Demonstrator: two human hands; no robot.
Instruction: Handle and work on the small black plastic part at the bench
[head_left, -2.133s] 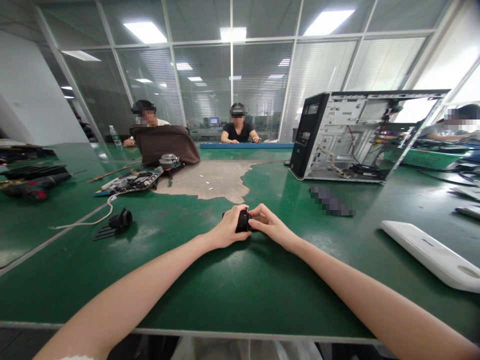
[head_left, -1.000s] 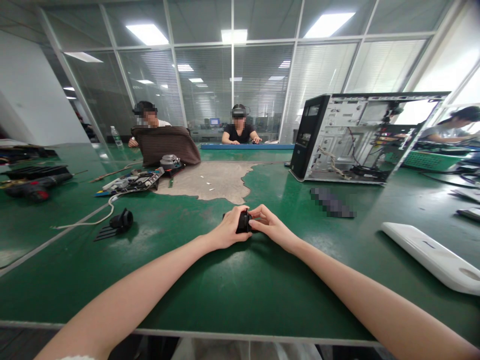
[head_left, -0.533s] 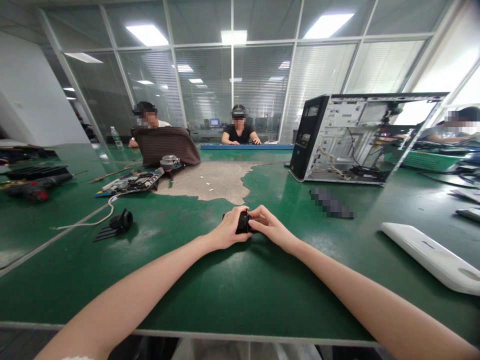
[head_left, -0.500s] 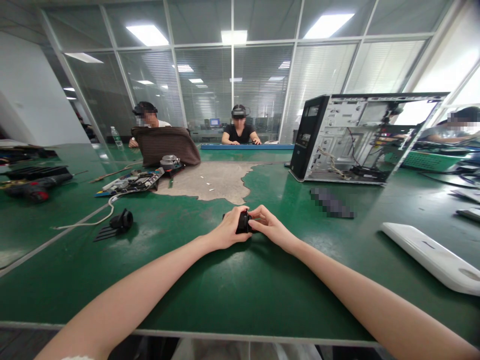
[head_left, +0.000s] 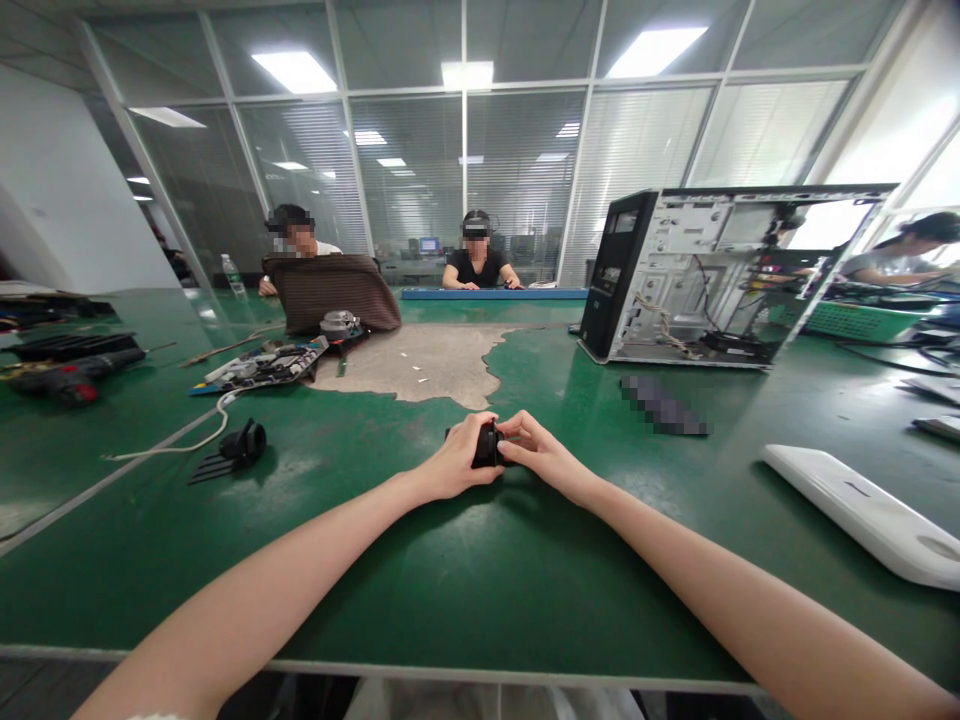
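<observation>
Between my two hands, low over the green tabletop (head_left: 480,590), is a small black part (head_left: 486,446), mostly covered by fingers, so its kind does not show. My left hand (head_left: 454,462) wraps round its left side, thumb in front and fingers behind. From the right, the fingertips and thumb of my right hand (head_left: 544,455) pinch its right edge. Off to the left lies a black plastic piece (head_left: 238,444) with a round collar and several long prongs.
An opened computer case (head_left: 675,280) stands at the back right. A white flat device (head_left: 855,510) lies at right, near a dark blurred object (head_left: 664,406). Circuit boards (head_left: 262,365), a brown cloth-covered box (head_left: 334,290) and a power drill (head_left: 75,378) are left. People sit across the table.
Both hands keep the same hold on the black part, with hardly any visible movement. A person at the far right has shifted slightly.
</observation>
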